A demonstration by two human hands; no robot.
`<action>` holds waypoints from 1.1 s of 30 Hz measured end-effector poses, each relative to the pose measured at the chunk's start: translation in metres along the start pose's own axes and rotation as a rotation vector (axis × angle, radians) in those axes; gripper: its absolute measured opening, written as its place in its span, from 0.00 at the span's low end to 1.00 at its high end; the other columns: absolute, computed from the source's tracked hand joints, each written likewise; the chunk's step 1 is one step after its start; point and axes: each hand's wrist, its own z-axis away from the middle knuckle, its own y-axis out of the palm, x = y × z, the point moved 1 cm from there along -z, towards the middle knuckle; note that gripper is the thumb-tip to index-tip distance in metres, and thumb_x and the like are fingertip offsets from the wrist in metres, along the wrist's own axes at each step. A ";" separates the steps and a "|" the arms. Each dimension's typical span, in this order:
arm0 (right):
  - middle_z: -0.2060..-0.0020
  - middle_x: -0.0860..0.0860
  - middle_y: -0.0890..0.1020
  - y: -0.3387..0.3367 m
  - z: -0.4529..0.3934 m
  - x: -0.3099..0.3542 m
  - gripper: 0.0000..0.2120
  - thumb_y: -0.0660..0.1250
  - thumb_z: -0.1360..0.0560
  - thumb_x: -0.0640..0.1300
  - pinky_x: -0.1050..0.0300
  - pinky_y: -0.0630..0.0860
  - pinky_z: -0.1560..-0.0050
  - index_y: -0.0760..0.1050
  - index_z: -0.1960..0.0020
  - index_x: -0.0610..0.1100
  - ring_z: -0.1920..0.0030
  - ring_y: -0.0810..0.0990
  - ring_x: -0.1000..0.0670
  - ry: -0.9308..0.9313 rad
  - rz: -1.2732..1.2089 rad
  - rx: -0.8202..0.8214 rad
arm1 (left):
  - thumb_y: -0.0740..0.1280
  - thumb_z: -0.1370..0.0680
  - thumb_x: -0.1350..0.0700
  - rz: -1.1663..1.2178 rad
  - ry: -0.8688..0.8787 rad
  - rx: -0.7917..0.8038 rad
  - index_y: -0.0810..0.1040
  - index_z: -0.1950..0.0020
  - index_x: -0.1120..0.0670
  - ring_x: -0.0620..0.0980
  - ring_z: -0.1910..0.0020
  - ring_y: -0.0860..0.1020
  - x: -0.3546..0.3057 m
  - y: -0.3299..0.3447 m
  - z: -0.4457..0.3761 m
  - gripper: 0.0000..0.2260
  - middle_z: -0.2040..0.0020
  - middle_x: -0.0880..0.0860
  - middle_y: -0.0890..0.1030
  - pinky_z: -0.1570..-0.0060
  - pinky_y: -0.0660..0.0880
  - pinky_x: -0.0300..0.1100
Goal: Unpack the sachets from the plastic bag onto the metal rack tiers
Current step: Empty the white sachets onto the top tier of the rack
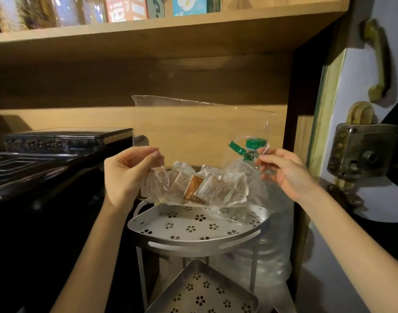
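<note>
Lower tier: bare metal tray [202,292] at 6 o'clock, nearest the camera, no sachets on it.
Top tier: round tray [193,224] of the metal rack, also bare, just under the bag.
Left hand [128,175]: fingers pinched on the bag's left edge, at 9 o'clock of the sachets.
Right hand [283,172]: fingers pinched on the bag's right edge, at 3 o'clock.
Plastic bag [200,136]: held spread between both hands above the top tier.
Sachets [200,188]: all appear to be inside, bunched at the bag's bottom.
Progress: unpacking seems not yet begun; every sachet is left to place.
</note>
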 end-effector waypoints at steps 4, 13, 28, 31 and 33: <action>0.66 0.49 0.81 0.005 0.000 -0.004 0.06 0.63 0.25 0.34 0.62 0.77 0.73 0.77 0.54 0.43 0.71 0.78 0.56 0.009 0.095 0.024 | 0.70 0.29 0.65 -0.060 -0.074 0.019 0.81 0.54 0.62 0.42 0.72 0.81 0.011 0.002 -0.009 0.04 0.70 0.45 0.84 0.69 0.77 0.33; 0.63 0.47 0.80 0.002 -0.003 -0.026 0.05 0.65 0.25 0.35 0.59 0.80 0.69 0.76 0.55 0.44 0.67 0.78 0.52 0.009 0.249 -0.109 | 0.70 0.29 0.63 -0.071 -0.188 0.022 0.81 0.57 0.55 0.44 0.66 0.82 0.048 0.006 0.007 0.04 0.67 0.49 0.84 0.65 0.78 0.35; 0.52 0.45 0.85 -0.021 0.006 -0.040 0.17 0.70 0.30 0.34 0.55 0.79 0.47 0.75 0.42 0.41 0.50 0.84 0.48 0.244 0.442 0.252 | 0.70 0.30 0.55 -0.221 -0.376 0.285 0.83 0.57 0.53 0.52 0.62 0.84 0.052 -0.003 0.030 0.04 0.62 0.55 0.85 0.60 0.79 0.44; 0.58 0.45 0.86 -0.020 0.009 -0.035 0.11 0.70 0.30 0.35 0.58 0.82 0.57 0.77 0.48 0.40 0.57 0.85 0.48 0.239 0.525 0.236 | 0.70 0.28 0.54 -0.199 -0.361 0.217 0.83 0.60 0.53 0.47 0.66 0.83 0.045 -0.003 0.024 0.04 0.65 0.51 0.85 0.64 0.77 0.41; 0.60 0.44 0.86 -0.017 0.008 -0.028 0.08 0.70 0.30 0.35 0.60 0.81 0.62 0.78 0.50 0.39 0.61 0.85 0.48 0.168 0.453 0.163 | 0.68 0.26 0.54 -0.164 -0.361 0.169 0.83 0.59 0.54 0.49 0.67 0.83 0.040 -0.002 0.020 0.07 0.66 0.52 0.85 0.68 0.76 0.40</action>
